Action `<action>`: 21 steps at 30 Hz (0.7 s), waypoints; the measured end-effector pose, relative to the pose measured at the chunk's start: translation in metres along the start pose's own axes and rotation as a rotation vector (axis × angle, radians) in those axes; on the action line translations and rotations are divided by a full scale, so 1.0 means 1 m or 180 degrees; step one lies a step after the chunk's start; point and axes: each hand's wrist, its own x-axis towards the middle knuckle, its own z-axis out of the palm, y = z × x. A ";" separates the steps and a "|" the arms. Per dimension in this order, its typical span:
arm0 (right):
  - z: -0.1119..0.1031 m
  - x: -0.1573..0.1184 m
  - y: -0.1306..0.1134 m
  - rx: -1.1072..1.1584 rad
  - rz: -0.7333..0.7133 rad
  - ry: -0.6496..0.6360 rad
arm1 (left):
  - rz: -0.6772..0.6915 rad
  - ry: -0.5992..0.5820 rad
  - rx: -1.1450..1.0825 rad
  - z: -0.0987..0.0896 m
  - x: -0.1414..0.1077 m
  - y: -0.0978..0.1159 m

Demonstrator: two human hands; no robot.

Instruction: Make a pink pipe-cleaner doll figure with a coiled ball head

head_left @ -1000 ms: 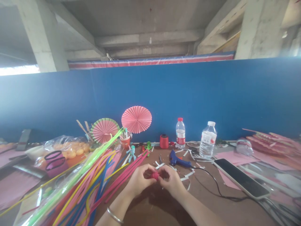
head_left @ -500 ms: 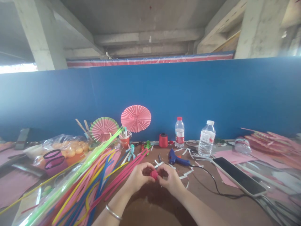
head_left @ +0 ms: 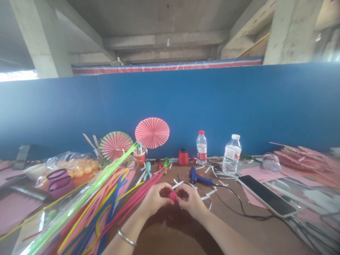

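The left hand (head_left: 156, 199) and right hand (head_left: 192, 202) almost meet above a brown worktop (head_left: 170, 235), thumbs and fingers pinching a small red piece (head_left: 172, 196) between them. The piece looks rounded and crumpled, but the fingertips cover part of it, so its exact form and material are hard to make out. A smooth metal bangle (head_left: 127, 238) circles the left wrist; both forearms are cut off by the lower edge. Left of the hands, long, thin, bright strips (head_left: 105, 209) lie bundled, their near ends also cut off. Right of the hands is a flat, dark-screened phone (head_left: 267, 196). Just beyond the right hand lie a blue glue gun (head_left: 200, 178) and white scraps (head_left: 209, 194). Farther beyond stand a red spool (head_left: 183, 157), two clear plastic bottles (head_left: 202, 153) and round, pleated pink fans (head_left: 152, 132), before a plain blue panel (head_left: 186, 95).
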 end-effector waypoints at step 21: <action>0.001 0.002 0.009 0.0133 0.0149 -0.0036 | 0.0085 -0.0016 0.0176 0.000 0.001 -0.001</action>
